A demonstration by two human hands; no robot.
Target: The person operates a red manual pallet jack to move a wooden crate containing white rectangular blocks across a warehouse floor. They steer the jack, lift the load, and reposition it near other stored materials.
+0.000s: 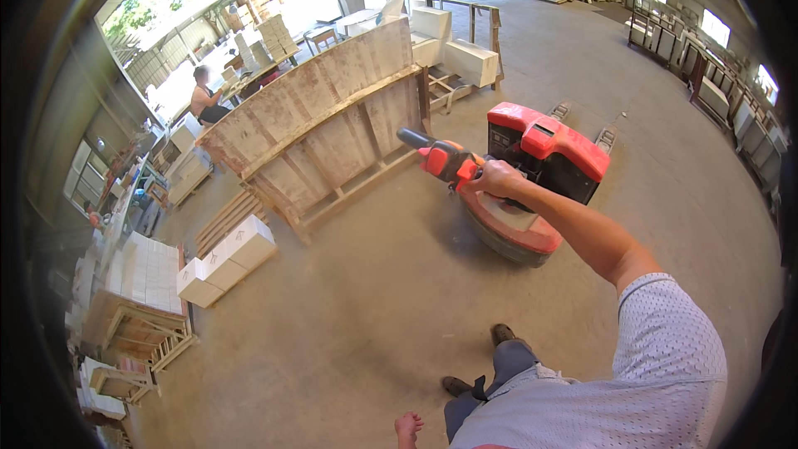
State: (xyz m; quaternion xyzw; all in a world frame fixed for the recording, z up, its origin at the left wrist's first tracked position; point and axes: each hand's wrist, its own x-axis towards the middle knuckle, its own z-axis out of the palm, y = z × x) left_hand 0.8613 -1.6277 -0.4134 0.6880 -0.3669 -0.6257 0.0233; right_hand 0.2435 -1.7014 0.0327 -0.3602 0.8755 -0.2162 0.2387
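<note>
My right hand, at the end of an outstretched arm, is closed around the control handle of a red and black electric pallet truck. The handle's black grip sticks out to the left of my fist. Behind the truck's body its forks point away from me. Low in the view, beside my leg, my left hand hangs with its fingers loosely bent and apart, holding nothing.
A large wooden frame with stained boards stands just left of the truck. White boxes sit by a slatted pallet at the left. White blocks rest on pallets beyond. A person works at a far-left table. Racks line the right wall.
</note>
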